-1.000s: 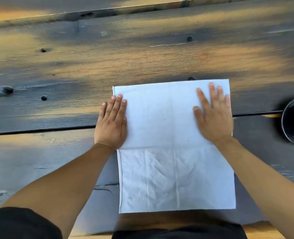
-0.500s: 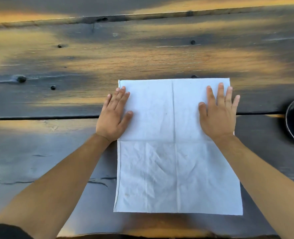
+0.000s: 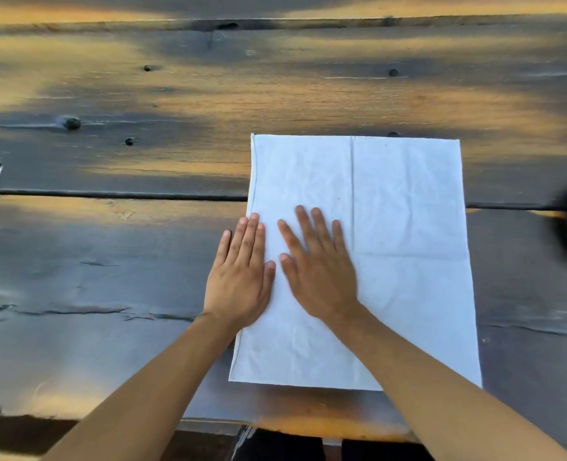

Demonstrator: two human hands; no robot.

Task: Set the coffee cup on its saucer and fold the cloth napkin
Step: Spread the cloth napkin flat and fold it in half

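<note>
Hands flat: left hand [image 3: 242, 277], right hand [image 3: 315, 271] pressing napkin [image 3: 408, 227].

This is looking like an outdoor or rustic dining spot. A weathered plank table [image 3: 142, 261] is showing knots, cracks, nail heads and gaps between boards, with warm low sunlight and shadows falling across it. A white cloth napkin [image 3: 408, 227] is lying on it, suggesting table setting.
</note>
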